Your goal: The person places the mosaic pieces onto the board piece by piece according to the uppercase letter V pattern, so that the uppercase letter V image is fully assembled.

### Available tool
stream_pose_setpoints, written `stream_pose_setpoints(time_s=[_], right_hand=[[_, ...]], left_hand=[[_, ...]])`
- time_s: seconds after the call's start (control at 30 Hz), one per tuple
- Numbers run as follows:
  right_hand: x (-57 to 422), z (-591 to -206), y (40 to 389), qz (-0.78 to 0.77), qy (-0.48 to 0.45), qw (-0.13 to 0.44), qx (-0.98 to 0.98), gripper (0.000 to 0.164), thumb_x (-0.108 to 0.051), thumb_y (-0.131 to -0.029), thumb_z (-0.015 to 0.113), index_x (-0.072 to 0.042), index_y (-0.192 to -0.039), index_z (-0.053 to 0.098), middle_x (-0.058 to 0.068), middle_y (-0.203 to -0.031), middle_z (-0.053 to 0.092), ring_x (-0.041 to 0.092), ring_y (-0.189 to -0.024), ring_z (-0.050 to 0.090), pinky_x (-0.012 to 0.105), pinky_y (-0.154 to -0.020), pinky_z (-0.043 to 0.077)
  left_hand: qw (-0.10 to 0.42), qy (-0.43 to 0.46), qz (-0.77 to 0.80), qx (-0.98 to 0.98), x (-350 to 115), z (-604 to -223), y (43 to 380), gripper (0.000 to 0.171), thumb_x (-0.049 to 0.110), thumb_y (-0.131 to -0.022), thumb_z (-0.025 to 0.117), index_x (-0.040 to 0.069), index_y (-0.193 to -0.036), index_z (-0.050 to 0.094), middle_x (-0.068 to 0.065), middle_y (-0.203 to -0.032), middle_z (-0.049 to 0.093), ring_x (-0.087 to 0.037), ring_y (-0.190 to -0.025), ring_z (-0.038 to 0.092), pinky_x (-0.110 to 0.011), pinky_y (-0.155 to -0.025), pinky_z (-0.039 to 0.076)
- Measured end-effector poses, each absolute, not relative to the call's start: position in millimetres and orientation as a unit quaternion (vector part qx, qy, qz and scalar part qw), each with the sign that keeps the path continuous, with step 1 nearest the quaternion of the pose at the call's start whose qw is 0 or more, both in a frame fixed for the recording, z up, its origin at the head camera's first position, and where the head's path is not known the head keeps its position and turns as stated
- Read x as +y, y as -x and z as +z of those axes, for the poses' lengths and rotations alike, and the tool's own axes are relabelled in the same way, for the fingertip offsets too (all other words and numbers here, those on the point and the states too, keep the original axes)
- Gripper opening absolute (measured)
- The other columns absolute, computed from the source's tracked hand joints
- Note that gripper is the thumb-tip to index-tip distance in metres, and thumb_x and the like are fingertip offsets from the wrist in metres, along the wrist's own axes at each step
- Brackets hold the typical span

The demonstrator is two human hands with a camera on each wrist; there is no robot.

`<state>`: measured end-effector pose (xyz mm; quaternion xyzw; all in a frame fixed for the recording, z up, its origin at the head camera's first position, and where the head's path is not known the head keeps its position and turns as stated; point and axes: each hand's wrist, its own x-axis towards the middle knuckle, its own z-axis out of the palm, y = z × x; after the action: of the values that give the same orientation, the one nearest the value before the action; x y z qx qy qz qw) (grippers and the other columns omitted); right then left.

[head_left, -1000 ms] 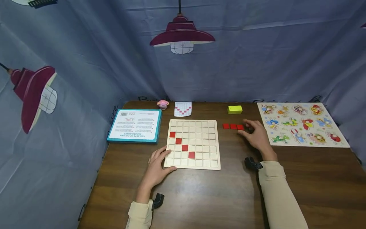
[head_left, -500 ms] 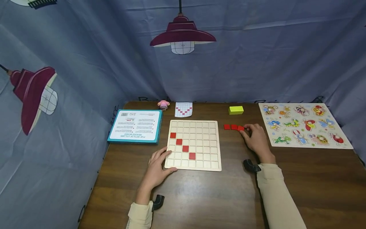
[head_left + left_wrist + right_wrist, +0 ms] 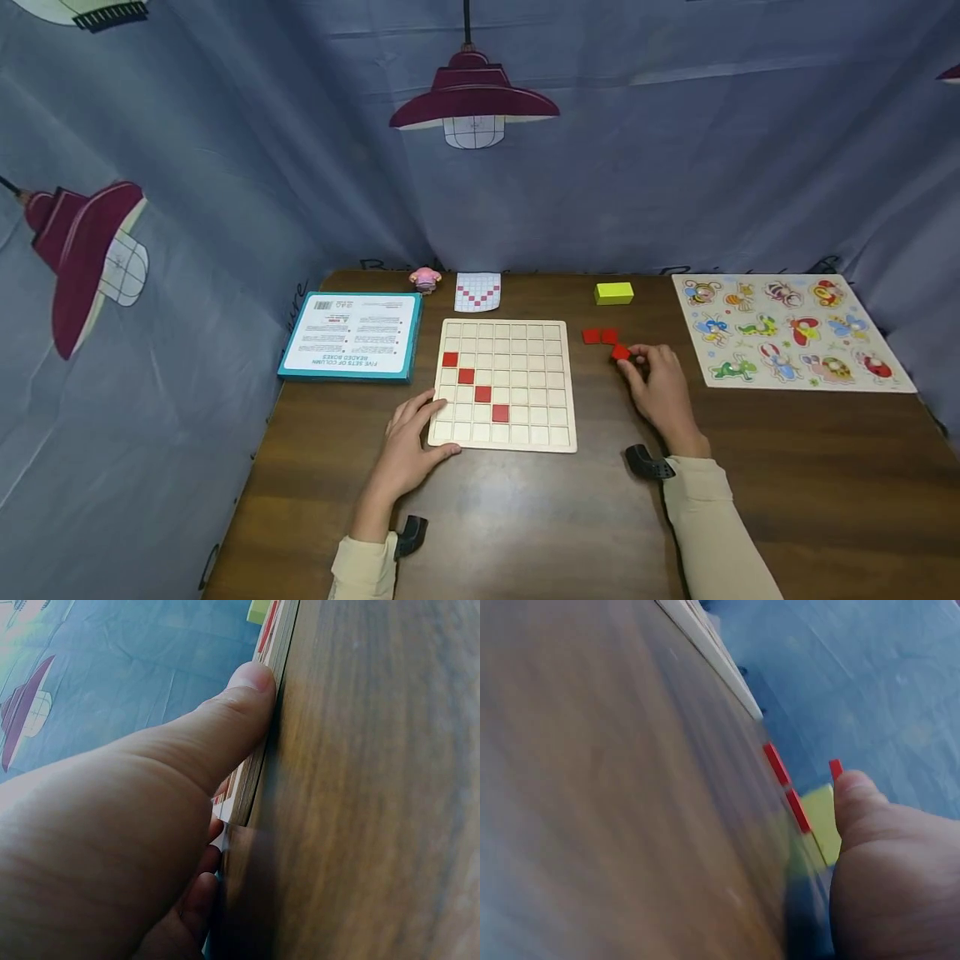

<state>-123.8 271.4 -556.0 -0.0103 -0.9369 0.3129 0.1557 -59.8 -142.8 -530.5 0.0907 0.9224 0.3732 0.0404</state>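
A square wooden grid board [image 3: 525, 387] lies on the table, with several red tiles set in a slanting line across its cells. My left hand [image 3: 408, 446] grips the near left corner of the board. In the left wrist view the left thumb [image 3: 232, 709] lies along the board's front edge [image 3: 251, 780]. To the right of the board, my right hand [image 3: 663, 392] pinches a red square tile [image 3: 621, 352] between thumb and fingers. The right wrist view shows that tile [image 3: 835, 767] held above the table. Two more red tiles [image 3: 600, 336] lie side by side just beyond it.
A patterned card [image 3: 477, 292] and a pink figurine [image 3: 425, 280] stand behind the board. The teal-edged box [image 3: 348, 337] is left, a yellow-green block [image 3: 613, 293] at the back. An insect puzzle board [image 3: 795, 333] lies right on the brown table [image 3: 525, 533].
My right hand took hold of the rightmost red tile in the row and drew it nearer and slightly left, off the table. The left hand stays at the board's corner.
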Motion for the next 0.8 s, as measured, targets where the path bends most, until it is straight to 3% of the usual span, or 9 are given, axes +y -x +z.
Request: stream_pose_setpoints(time_s=[0.43,0.7,0.8], right_hand=[[179,-547,100,0.354,-0.126,0.154,-0.914,0.031,-0.019,-0.083,0.086,-0.004,-0.106,0.072,0.005,-0.090,0.064,0.018,-0.086,0.054,0.036,-0.076,0.044],[151,-545,101,0.349,-0.153,0.115,-0.917,0.030,-0.025,-0.083,0.087,-0.008,-0.104,0.074,0.002,-0.092,0.066,0.019,-0.092,0.058,0.042,-0.089,0.046],[147,-544,101,0.337,-0.151,0.104,-0.923,0.030,-0.027,-0.084,0.086,-0.010,-0.105,0.074,0.000,-0.091,0.065,0.018,-0.090,0.057,0.041,-0.089,0.044]], left_hand=[[0.049,-0.083,0.376,0.922,-146,-530,55,0.075,0.039,-0.078,0.089,0.018,-0.143,0.059,-0.006,-0.159,0.044,-0.033,-0.146,0.035,-0.063,-0.115,0.031],[0.056,-0.077,0.377,0.921,-147,-530,58,0.075,0.039,-0.078,0.088,0.020,-0.144,0.058,-0.004,-0.160,0.042,-0.031,-0.148,0.033,-0.061,-0.117,0.029],[0.053,-0.080,0.374,0.922,-146,-529,60,0.075,0.039,-0.078,0.088,0.020,-0.144,0.058,-0.004,-0.160,0.043,-0.031,-0.148,0.033,-0.061,-0.117,0.029]])
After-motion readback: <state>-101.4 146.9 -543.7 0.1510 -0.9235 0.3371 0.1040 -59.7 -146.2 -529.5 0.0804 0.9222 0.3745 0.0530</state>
